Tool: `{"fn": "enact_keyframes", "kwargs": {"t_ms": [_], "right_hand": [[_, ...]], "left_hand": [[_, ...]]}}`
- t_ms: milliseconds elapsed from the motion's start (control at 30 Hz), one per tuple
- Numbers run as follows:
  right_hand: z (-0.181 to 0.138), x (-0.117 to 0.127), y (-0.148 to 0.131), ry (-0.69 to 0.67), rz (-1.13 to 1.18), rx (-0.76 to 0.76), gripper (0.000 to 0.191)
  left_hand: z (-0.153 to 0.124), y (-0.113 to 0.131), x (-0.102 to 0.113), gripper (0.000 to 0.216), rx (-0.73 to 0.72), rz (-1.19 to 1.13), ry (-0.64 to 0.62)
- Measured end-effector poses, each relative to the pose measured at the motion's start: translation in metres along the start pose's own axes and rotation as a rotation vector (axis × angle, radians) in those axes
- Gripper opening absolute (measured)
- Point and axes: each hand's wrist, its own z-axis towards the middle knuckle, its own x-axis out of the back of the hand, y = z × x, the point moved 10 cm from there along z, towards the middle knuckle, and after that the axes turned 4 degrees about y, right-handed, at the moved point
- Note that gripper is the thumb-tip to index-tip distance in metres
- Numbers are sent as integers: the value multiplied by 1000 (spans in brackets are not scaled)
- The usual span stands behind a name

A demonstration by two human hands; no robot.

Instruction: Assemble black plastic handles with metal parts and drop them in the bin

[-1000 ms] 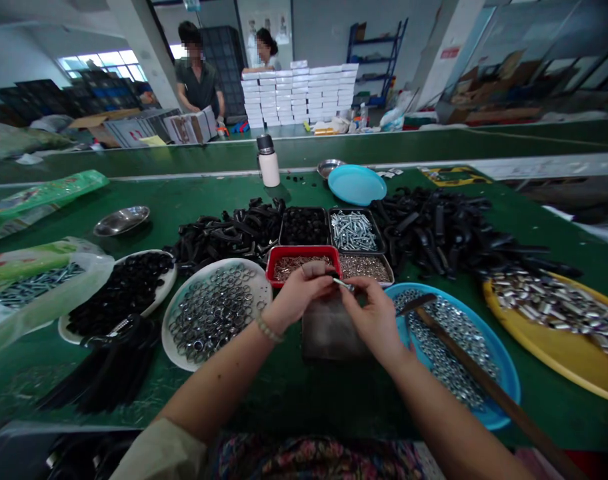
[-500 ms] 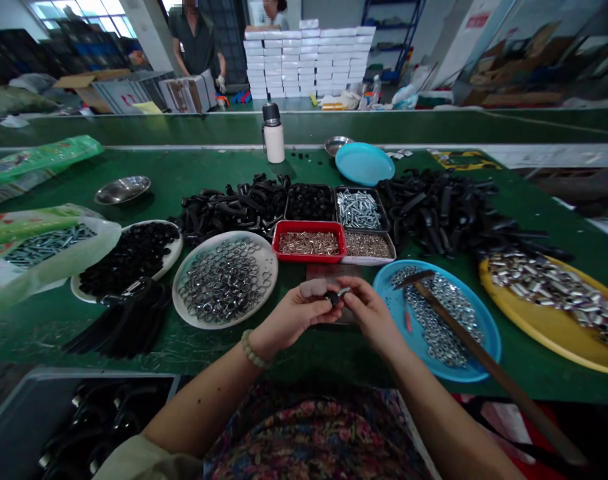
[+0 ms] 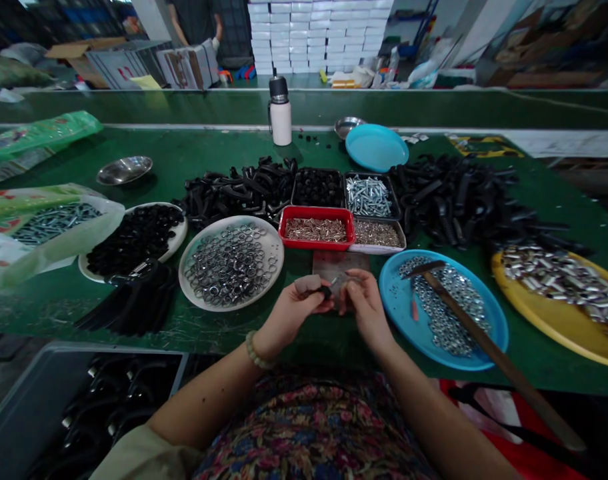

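Note:
My left hand (image 3: 297, 308) is closed around a small black plastic knob (image 3: 326, 291), with a silver bolt (image 3: 338, 280) sticking out of it toward the right. Close to the bolt's end, my right hand (image 3: 367, 303) has its fingers curled and pinched; they are slightly blurred, and what sits in them is hidden. Both hands are over a flat metal plate (image 3: 329, 262) on the green table. Behind them stand a red tray (image 3: 317, 243) of small copper-coloured rivets and a white tray (image 3: 384, 250) of tiny metal parts.
Left of my hands is a white plate (image 3: 279, 267) of metal rings. On the right, a blue tray (image 3: 397, 327) holds nuts and a hammer (image 3: 464, 323); a yellow tray (image 3: 529, 320) bears metal sleeves. Black handles (image 3: 454, 197) lie piled behind. A bottle (image 3: 281, 123) stands farther back.
My head view has tilted down a little, so the table sits higher in the picture. My right fingers have drawn slightly away from the knob along the bolt; my left hand keeps its hold.

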Motion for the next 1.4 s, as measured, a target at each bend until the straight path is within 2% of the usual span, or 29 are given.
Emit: {"fn": "enact_keyframes", "kwargs": {"t_ms": [67, 133, 200, 267, 300, 367, 433, 467, 533, 600, 667, 733, 800, 900, 1000, 1100, 1167, 1267, 1400], "right_hand": [[-7, -10, -6, -80, -238, 106, 29], [-13, -19, -3, -158, -341, 113, 21], [-13, -17, 5, -152, -252, 46, 21], [-10, -10, 13, -96, -109, -19, 23], [-9, -7, 16, -78, -60, -34, 25], [-7, -6, 19, -82, -24, -39, 26], [-9, -5, 18, -102, -30, -32, 21], [-11, -4, 15, -110, -40, -18, 17], [-18, -5, 3, -147, -114, 59, 12], [-28, -13, -15, -248, -275, 200, 17], [-39, -24, -28, -385, -447, 335, 24], [-43, -25, -34, -439, -534, 404, 32], [-41, -10, -41, -372, -548, 439, 40], [-41, 32, -49, -207, -526, 473, 42], [-49, 99, -50, 51, -433, 418, 31], [-66, 180, -47, 400, -264, 304, 22], [-77, 216, -48, 532, -202, 266, 21], [-87, 238, -50, 567, -192, 245, 23], [-88, 237, -41, 535, -181, 208, 23]], "left_hand": [[2, 14, 7, 21, -167, 270, -9], [6, 27, 18, 25, -269, 540, -55], [18, 47, 43, 23, -348, 826, -16], [35, 73, 74, 21, -457, 1173, 102], [44, 80, 85, 21, -485, 1332, 110], [63, 82, 99, 20, -492, 1557, 42], [73, 79, 105, 17, -488, 1635, -30], [74, 80, 105, 16, -491, 1626, -27], [71, 83, 101, 14, -466, 1513, 39], [64, 83, 92, 15, -381, 1292, 85], [54, 72, 70, 18, -265, 1013, 43], [43, 56, 35, 31, -148, 742, -61], [33, 37, -4, 46, -44, 542, -163], [28, 15, -63, 53, -1, 451, -306], [37, -2, -124, 46, -118, 527, -443], [45, -25, -188, 28, -398, 857, -563], [48, -49, -224, 28, -525, 1060, -624], [52, -74, -252, 30, -583, 1175, -639], [47, -88, -260, 28, -672, 1378, -661]]}}
